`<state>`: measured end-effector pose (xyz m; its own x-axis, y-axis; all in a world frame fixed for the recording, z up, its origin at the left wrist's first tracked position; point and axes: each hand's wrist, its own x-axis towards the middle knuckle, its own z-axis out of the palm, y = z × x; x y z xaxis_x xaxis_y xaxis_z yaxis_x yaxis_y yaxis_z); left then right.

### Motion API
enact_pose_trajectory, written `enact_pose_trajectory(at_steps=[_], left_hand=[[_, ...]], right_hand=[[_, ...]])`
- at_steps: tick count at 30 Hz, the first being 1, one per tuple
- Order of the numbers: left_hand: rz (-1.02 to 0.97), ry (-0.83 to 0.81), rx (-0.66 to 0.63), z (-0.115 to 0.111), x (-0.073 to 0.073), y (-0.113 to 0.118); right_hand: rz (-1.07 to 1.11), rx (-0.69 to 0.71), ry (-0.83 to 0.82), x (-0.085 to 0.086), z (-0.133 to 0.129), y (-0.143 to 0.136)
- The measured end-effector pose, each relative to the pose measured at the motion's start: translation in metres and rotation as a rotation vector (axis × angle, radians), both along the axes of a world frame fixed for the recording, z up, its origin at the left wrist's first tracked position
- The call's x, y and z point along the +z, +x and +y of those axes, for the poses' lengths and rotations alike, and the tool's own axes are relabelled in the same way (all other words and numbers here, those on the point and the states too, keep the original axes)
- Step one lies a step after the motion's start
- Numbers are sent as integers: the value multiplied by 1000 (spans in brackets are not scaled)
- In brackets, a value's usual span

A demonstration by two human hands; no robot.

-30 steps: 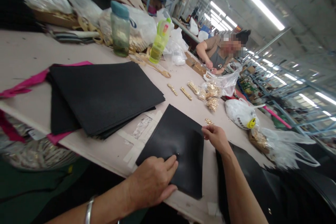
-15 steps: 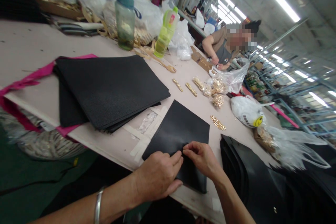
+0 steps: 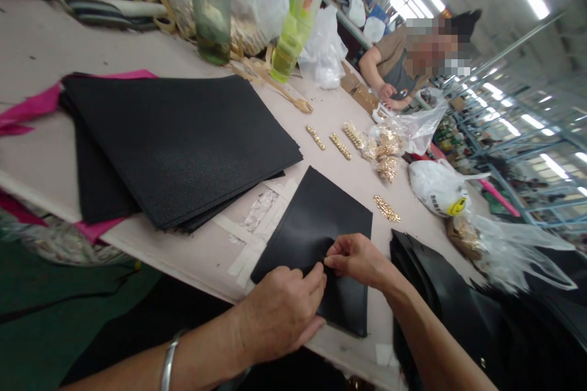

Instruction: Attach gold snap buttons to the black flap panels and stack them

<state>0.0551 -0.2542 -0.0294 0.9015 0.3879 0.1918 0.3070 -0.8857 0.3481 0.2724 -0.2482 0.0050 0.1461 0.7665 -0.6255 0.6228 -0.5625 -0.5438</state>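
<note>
A smooth black leather-like panel (image 3: 316, 211) lies on the table in front of me, possibly with others under it. My left hand (image 3: 284, 311) rests on its near part, fingers bent and pressed together, index fingertip at the panel's middle. Touching or almost touching that fingertip, my right hand (image 3: 355, 259) is closed in a pinch against the panel. Whatever is between the pinched fingers is too small and covered to make out. Beyond the panel is a small heap of gold-coloured metal pieces (image 3: 386, 209).
Left is a stack of black grained sheets (image 3: 183, 140) over pink cloth. Black panels (image 3: 426, 281) lie to the right. Rows of gold pieces (image 3: 340, 146), filled plastic bags (image 3: 388, 168), a green bottle (image 3: 296, 27) and a tall bottle (image 3: 210, 12) stand farther back. A person (image 3: 389, 67) works across the table.
The view has shifted slightly. Both hands stay together at the panel's middle; the right hand's pinch has moved a little up relative to the left fingertips.
</note>
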Motion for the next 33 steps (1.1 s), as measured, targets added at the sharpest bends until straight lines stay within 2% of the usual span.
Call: enact_pose_trajectory(at_steps=[5,10,12,15,17,18,20,22,24,26,29,31,33], left_hand=[[10,7,-7,2,-3,1],[-1,99,-31,3,-4,1],[-23,162,-6,4,-8,0],[-130,262,-1,8,-20,1],[-220,287,9,11,-28,2],[-252,285,16,13,-31,2],[-283,270,33,15,-33,3],[-312,240,31,15,-28,3],[-364,168,48,15,-18,2],[-420,44,97,12,-6,0],[-456,-202,190,4,4,-6],[-438,-377,232,-1,4,-9],[-406,-531,262,-5,-1,-11]], right_hand=[[31,-43,-91,3,10,-2],[13,-142,-14,7,5,-13],[-40,-135,87,13,-2,-13],[-415,-105,402,23,-18,0],[-619,-209,545,27,-33,14],[-601,-298,559,26,-40,21],[-408,-454,537,21,-51,31],[-218,-530,547,14,-56,35],[-153,-553,611,15,-59,38],[-86,-571,709,29,-66,45],[67,-651,879,71,-92,70],[132,-737,943,100,-118,97],[136,-813,952,121,-148,129]])
